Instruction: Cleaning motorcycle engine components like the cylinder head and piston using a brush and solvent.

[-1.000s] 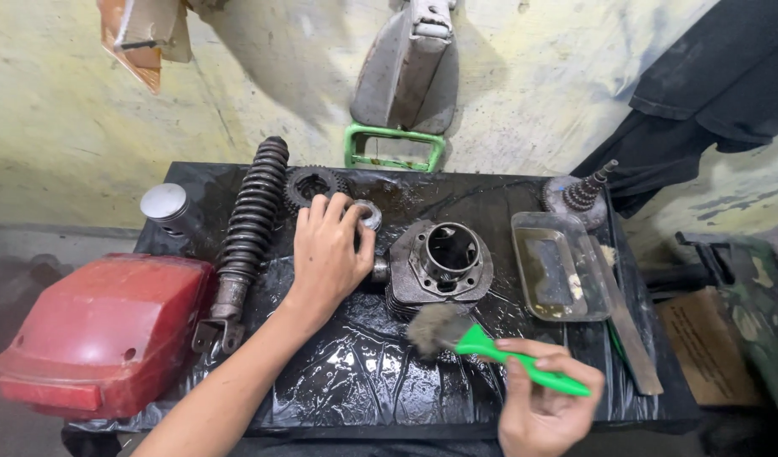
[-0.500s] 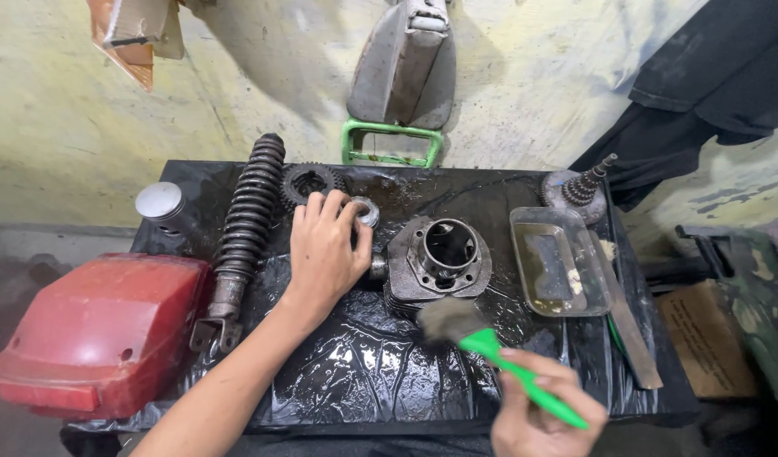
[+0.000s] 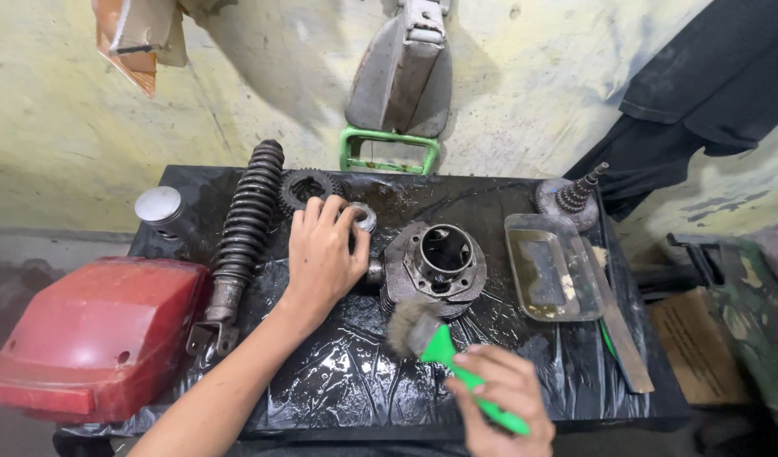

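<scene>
One heavy, rigid, oil-slick engine cylinder (image 3: 434, 264) sits mid-table just left of the metal tray (image 3: 551, 267), so brace its finned side where your left hand (image 3: 321, 254) spreads its fingers, while your right hand (image 3: 499, 398) clamps the green brush (image 3: 444, 351).

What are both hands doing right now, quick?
Left hand: open, fingers spread, resting on a small metal ring beside the engine cylinder.
Right hand: closed around the green-handled brush.
</scene>
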